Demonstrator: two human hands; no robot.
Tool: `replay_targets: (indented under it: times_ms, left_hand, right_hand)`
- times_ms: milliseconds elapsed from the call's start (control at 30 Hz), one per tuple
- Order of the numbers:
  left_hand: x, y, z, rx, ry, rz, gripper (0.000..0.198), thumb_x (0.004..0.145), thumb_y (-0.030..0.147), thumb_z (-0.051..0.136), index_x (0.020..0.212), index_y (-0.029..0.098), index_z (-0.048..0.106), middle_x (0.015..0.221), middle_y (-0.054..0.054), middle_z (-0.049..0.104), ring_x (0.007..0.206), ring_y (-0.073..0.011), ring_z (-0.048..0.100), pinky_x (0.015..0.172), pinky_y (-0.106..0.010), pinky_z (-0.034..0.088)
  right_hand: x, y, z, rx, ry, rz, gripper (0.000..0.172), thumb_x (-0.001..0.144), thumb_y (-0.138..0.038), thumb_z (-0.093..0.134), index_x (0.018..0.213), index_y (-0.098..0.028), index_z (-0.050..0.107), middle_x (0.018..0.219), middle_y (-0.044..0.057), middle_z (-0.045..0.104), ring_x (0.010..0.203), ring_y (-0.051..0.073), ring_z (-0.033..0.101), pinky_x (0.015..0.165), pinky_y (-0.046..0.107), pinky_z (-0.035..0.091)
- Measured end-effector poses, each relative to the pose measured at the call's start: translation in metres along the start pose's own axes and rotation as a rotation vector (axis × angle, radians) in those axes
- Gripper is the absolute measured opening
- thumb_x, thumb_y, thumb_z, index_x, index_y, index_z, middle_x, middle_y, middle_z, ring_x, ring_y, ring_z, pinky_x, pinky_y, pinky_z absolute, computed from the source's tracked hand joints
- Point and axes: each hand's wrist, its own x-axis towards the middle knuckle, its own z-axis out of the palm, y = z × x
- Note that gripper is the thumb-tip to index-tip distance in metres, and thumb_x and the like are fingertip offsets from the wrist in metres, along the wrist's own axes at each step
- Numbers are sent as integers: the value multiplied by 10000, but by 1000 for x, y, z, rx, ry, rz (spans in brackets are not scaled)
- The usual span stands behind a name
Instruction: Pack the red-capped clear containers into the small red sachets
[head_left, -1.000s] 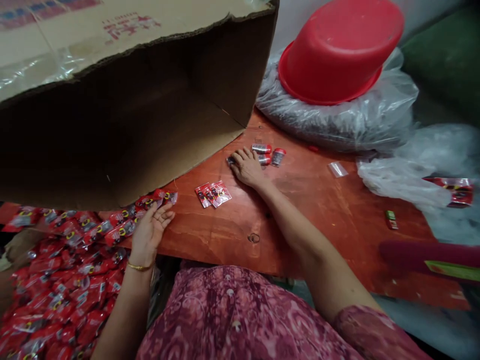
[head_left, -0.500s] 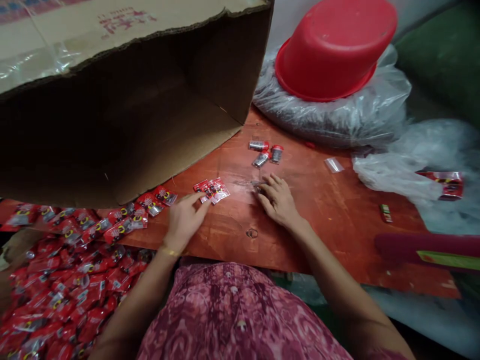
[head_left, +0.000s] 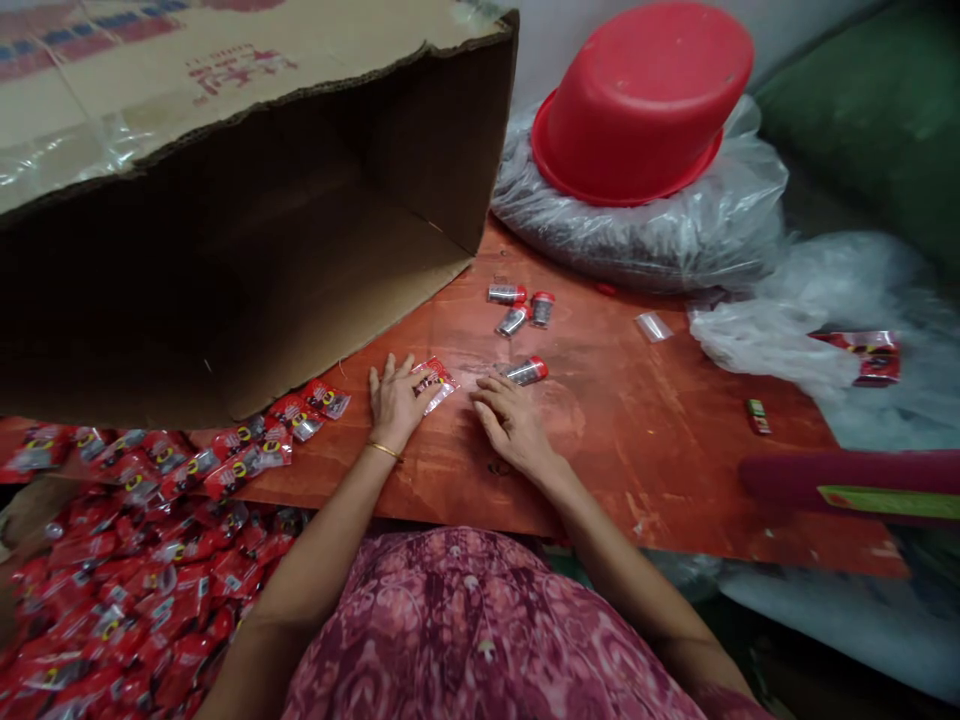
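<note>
On the red-brown table, my left hand [head_left: 396, 405] rests with its fingers spread. Its thumb touches the small red printed packets [head_left: 436, 387], partly covering them. My right hand [head_left: 511, 420] is just to the right, fingers loosely bent and thumb apart, with nothing visible in its grasp. Right beyond its fingertips lies a small clear tube with a red cap [head_left: 527, 371], dark contents showing inside; whether the fingers touch it I cannot tell. Farther back are three similar red-capped tubes [head_left: 514, 320] in a loose cluster.
A large open cardboard box [head_left: 450, 275] stands at left. Red filled packets [head_left: 255, 455] line the table edge, above a big heap of them [head_left: 150, 600]. At the back, an upturned red tub [head_left: 645, 100] sits on a plastic-wrapped bundle [head_left: 615, 235]. A clear piece [head_left: 654, 327] lies at right.
My left hand has moved forward over the packets and spread its fingers. My right hand has drawn back and left, and a red-capped tube now shows beyond its fingertips. The view has shifted slightly.
</note>
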Motion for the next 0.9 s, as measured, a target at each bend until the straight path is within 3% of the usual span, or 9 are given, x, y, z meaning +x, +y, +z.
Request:
replay_targets:
  times_ms: [233,467,533,633,700,767,833,900]
  left_hand:
    - [5,6,1,93,-5,-27,274,846,374,480,946,282,717,1238,-56,598,1274,-309,403,1066,-554,173]
    - [-7,14,-9,-9,112,-28,305,856,349,464,1027,243,694,1277,-113,556,1272,-315,414,1065,-569,186]
    - [-10,20,-12,-41,134,-5,300,850,346,474,1016,232,697,1286,-121,546,1272,-319,413,1063,-573,186]
    - [-12,30,-17,-106,150,43,291,846,356,484,991,232,703,1288,-108,551,1284,-316,397,1072,-567,165]
    - [-14,36,-20,-193,175,35,305,818,372,530,1050,237,676,1300,-98,546,1288,-309,393,1081,-546,161]
    - [-17,41,-22,-366,172,-48,380,788,413,567,1106,220,644,1261,-104,581,1222,-301,472,1054,-497,258]
    - [-20,44,-24,-637,56,-187,425,782,496,543,1038,182,670,1107,-114,668,1057,-278,593,935,-416,406]
    - [-24,48,-24,-940,-124,-344,453,751,567,541,885,164,699,898,-98,716,871,-231,653,769,-328,477]
  right_hand:
    - [-1,-7,5,77,31,29,245,877,-232,421,873,-173,660,948,102,684,939,219,605,910,414,444]
    - [10,-8,22,427,77,395,293,861,-407,450,943,-184,622,872,61,672,777,182,608,723,317,478]
    - [18,-8,30,550,93,458,326,817,-452,508,965,-178,605,868,46,656,728,161,593,675,287,470]
    - [30,-12,36,695,132,491,313,744,-473,579,828,-173,603,737,9,614,641,136,546,617,258,440]
    - [35,-16,35,787,157,491,292,742,-470,567,743,-179,586,663,-12,575,610,125,516,606,247,425]
    - [37,-18,32,817,178,474,278,760,-455,543,706,-184,570,631,-24,545,597,115,488,603,239,408]
    - [35,-19,28,778,214,461,286,785,-438,513,648,-188,531,587,-38,489,561,102,440,568,228,374]
    - [32,-20,25,714,240,444,327,812,-427,474,582,-195,463,541,-49,416,521,93,385,525,223,332]
